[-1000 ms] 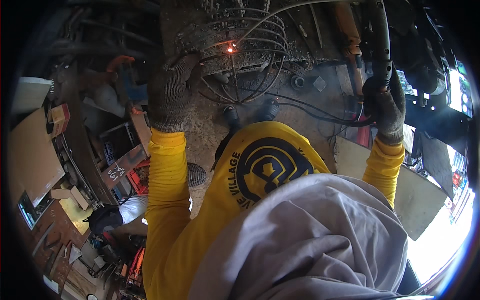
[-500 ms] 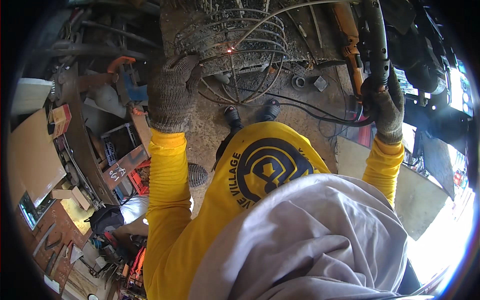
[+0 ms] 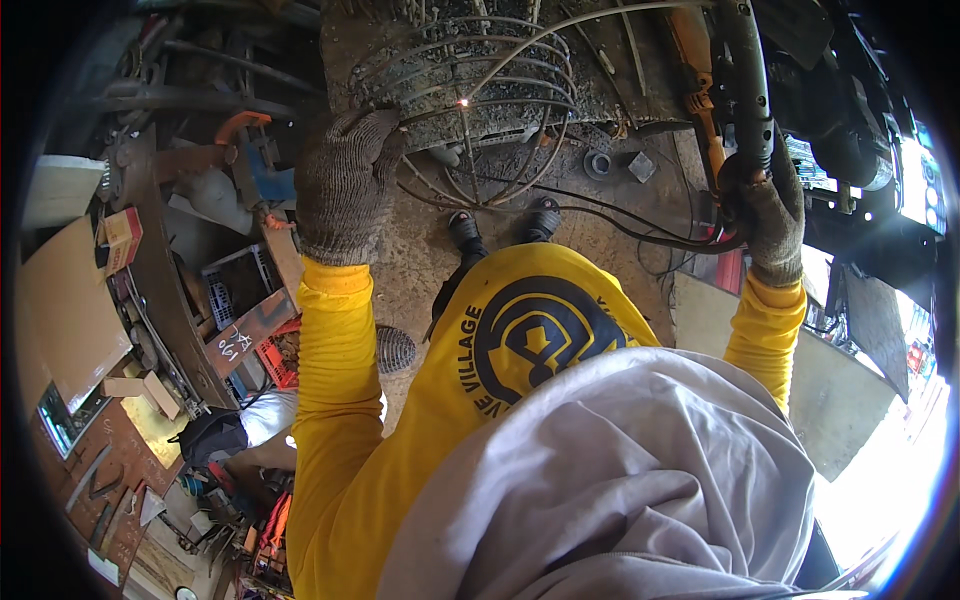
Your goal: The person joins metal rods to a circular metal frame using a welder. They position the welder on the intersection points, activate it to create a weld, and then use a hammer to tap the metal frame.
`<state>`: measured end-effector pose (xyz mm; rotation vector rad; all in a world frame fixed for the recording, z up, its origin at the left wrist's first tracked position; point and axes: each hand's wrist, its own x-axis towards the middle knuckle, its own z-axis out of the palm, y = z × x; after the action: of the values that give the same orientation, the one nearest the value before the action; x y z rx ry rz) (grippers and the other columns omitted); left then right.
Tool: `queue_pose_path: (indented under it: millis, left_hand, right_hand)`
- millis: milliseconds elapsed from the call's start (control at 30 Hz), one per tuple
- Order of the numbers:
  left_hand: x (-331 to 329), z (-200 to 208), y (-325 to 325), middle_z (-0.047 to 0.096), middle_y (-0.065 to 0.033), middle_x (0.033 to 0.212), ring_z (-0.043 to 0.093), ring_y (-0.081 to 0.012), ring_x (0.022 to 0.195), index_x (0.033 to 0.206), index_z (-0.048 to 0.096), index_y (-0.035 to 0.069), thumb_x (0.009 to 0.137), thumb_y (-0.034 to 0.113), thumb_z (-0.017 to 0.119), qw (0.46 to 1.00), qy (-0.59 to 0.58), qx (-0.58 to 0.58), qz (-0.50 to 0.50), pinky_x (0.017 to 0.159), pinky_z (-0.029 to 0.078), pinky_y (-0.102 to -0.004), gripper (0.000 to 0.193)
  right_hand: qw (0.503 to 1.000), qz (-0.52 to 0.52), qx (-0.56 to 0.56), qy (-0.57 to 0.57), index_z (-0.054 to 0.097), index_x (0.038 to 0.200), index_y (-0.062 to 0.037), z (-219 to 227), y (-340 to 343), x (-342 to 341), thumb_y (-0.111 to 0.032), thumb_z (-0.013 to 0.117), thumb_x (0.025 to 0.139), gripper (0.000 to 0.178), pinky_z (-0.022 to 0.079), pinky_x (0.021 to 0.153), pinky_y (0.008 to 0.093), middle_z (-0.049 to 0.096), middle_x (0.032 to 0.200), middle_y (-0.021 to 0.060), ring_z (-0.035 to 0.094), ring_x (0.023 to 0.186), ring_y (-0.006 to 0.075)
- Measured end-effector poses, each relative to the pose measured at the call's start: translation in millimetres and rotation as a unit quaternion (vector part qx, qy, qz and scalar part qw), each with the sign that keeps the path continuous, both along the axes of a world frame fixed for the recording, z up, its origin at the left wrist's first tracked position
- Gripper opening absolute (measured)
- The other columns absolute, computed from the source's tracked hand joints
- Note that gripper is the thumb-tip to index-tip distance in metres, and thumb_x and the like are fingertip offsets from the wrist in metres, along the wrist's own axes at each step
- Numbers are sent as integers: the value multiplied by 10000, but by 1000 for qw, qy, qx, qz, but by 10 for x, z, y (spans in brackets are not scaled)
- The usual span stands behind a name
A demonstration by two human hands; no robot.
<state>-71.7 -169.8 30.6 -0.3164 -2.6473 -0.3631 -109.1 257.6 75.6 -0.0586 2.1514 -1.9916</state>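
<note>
A round cage of bent metal rods (image 3: 545, 150) stands in front of me, with a small bright glowing spot on one of its joints. My left hand (image 3: 348, 180), in a grey-brown knitted glove, closes at the cage's left edge; its fingertips are partly hidden. On the right, my gloved right hand (image 3: 772, 215) wraps round the dark lower end of a long grey tube with small holes (image 3: 750, 85). A thin curved rod (image 3: 600, 12) runs from near the tube's far end to the glowing spot. Black cable (image 3: 650, 232) trails below this hand.
A grimy work surface (image 3: 640, 90) lies beneath the cage. An orange tool (image 3: 695, 75) is beside the grey tube. A metal ring (image 3: 597, 164) and a small square piece (image 3: 641, 166) lie beyond my feet. Shelves with crates (image 3: 240, 285) and boards fill the left side.
The glow at the joint has turned from reddish spots to one whitish point. Both hands and the cage stay practically in place.
</note>
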Motion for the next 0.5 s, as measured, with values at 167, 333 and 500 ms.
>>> queue_pose_path:
  millis: [167,333,500]
  left_hand:
    - [81,-231,-144,698,-110,1139,677,-265,1034,1160,678,70,939,208,666,998,-34,-39,32,897,539,-389,261]
    - [129,-419,-264,683,-109,1169,663,-249,1061,1196,649,59,951,225,642,997,3,-72,40,919,532,-385,296]
    - [198,-638,-348,668,-108,1200,649,-234,1088,1233,620,47,963,241,618,989,10,-139,55,941,525,-381,332]
  right_hand:
    - [1000,2,15,-15,516,1385,13,80,-48,6,-318,700,906,610,477,630,228,647,936,96,598,731,110]
    - [997,-35,64,41,569,1327,19,-11,-14,12,-313,712,918,546,495,710,253,666,993,92,630,802,128]
    - [996,-40,55,49,572,1287,17,-122,68,-1,-189,671,948,409,533,737,302,674,1005,103,653,855,147]
